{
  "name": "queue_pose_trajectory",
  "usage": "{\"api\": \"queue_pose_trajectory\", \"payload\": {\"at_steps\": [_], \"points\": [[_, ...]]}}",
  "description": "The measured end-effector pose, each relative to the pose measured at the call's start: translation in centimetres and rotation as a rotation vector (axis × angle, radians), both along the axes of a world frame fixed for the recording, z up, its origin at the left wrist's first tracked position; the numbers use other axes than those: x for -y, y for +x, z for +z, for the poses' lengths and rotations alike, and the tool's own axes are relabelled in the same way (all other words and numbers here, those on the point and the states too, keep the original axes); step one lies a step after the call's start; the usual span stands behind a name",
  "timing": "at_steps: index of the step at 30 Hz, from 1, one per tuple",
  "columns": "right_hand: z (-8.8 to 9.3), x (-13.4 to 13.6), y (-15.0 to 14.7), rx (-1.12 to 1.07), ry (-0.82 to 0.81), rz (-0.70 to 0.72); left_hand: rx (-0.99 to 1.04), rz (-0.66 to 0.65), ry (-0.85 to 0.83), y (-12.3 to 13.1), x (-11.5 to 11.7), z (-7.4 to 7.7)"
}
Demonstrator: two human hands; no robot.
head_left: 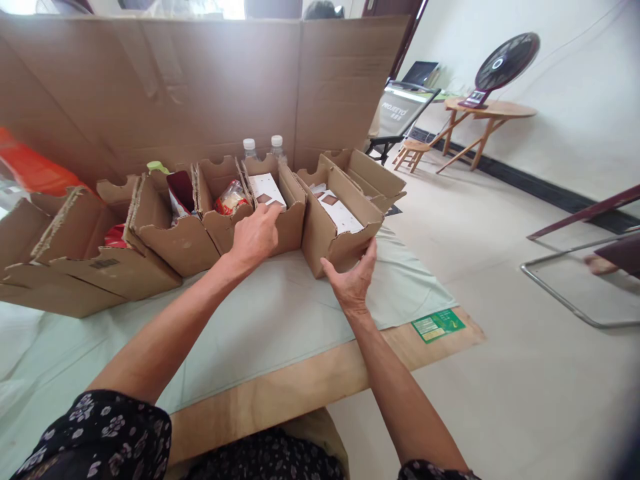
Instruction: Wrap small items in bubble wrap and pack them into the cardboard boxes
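My left hand point(257, 233) reaches to the front of a cardboard bin point(294, 223) that holds a white box point(267, 190) with brown patches. Its index finger lies at the near end of that box; the other fingers are curled, and what they grip is hidden. With thumb and fingers apart around it, my right hand point(351, 277) grips the lower front of another cardboard bin point(320, 243). Inside this bin lies a similar white box point(341, 212). The bin stands at an angle, separated from its left neighbour by a narrow gap at the front.
More bins line the left, holding a red-and-clear packet point(231, 198), a dark red packet point(181, 190) and a red item point(116, 235). Two white-capped bottles point(277, 142) stand behind. A tall cardboard panel point(225, 87) closes the back. Pale cloth point(240, 313) covers the wooden table point(280, 400).
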State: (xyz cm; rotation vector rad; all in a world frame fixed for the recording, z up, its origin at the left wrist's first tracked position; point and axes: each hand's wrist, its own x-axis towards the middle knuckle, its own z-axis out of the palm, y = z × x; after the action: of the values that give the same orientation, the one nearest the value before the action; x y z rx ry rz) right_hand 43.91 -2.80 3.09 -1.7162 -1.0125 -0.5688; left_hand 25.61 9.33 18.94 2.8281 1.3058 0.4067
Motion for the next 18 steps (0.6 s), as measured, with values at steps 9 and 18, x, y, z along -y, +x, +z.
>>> {"api": "queue_pose_trajectory", "payload": {"at_steps": [9,18], "points": [[0.3,0.3,0.0,-0.021,-0.009,0.014,0.097,-0.035,-0.035,-1.3,0.9,-2.4],[1.4,-0.7,-0.3,-0.027,-0.023,-0.009,0.166,-0.031,-0.068,-1.6,0.2,-3.1]]}}
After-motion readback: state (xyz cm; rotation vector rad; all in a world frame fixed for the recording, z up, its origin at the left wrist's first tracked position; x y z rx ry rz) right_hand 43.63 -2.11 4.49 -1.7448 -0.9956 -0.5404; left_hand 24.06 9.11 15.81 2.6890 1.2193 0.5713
